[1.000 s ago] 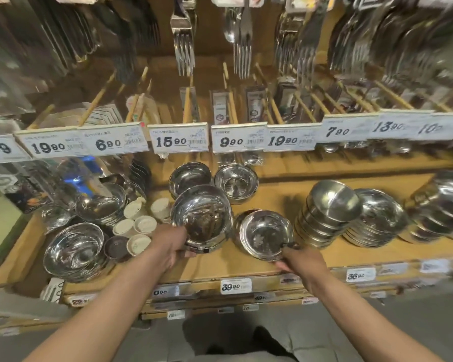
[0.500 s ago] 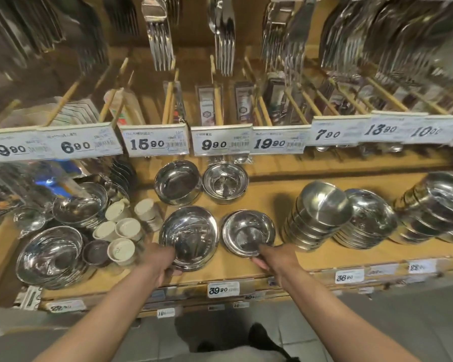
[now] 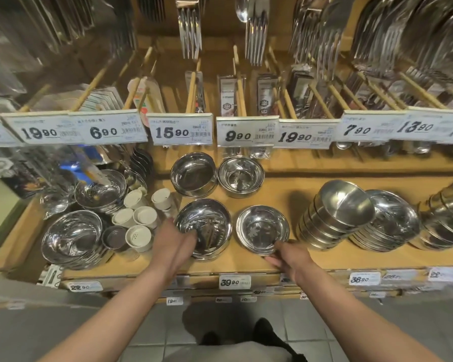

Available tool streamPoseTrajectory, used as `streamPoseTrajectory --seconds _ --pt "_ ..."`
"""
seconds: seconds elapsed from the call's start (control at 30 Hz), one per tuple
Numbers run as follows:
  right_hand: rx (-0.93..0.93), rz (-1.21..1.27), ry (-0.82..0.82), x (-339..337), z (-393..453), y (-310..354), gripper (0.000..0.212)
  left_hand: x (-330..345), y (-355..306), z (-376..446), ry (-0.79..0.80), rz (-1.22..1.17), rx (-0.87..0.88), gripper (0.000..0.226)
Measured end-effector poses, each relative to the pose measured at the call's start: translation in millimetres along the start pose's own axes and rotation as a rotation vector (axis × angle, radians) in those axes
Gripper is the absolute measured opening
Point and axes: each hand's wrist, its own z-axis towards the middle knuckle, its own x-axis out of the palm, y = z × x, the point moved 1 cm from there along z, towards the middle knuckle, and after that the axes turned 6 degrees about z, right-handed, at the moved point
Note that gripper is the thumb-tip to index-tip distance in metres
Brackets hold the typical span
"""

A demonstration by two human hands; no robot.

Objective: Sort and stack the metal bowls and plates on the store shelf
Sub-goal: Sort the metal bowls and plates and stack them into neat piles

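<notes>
My left hand [image 3: 174, 245] has the near-left rim of the big bowl [image 3: 204, 228], thumb hooked over the edge into it, and the bowl sits on a short stack near the front edge of the shelf [image 3: 246, 265]. My right hand [image 3: 289, 256] is at the near rim of the smaller bowl [image 3: 262, 229] just beside it, fingers reaching under the edge, but I honestly can't tell if they're pinching it or just touching. 2 more bowls [image 3: 194, 173] sit behind these toward the back edge. Further toward the right end there's a leaning bowl stack [image 3: 335, 212] and then plates [image 3: 395, 220]. On the left end there's a wide bowl pile [image 3: 72, 237] and some white cups [image 3: 141, 218].
</notes>
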Motion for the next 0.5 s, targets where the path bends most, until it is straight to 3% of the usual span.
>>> streamPoseTrajectory --seconds 0.1,0.17,0.27,0.33,0.5 --pt "-0.018 0.000 -0.031 -5.5 -11.6 -1.7 0.007 -9.5 -27.0 -20.1 -0.145 0.029 0.319 0.029" --pt "-0.033 -0.010 -0.030 -9.7 -25.2 -1.6 0.008 -7.4 -37.1 -27.3 -0.091 -0.009 0.414 0.028" --pt "-0.080 0.049 0.013 -12.4 -53.0 2.2 0.016 6.1 -49.7 -33.8 0.215 -0.005 0.244 0.005" --pt "-0.121 0.098 0.039 -11.7 -75.6 8.5 0.018 22.3 -54.4 -38.1 0.383 -0.015 0.162 0.018" --pt "-0.186 0.241 0.129 -9.0 -128.7 29.1 0.017 43.6 -74.0 -46.7 0.537 -0.353 0.053 0.023"
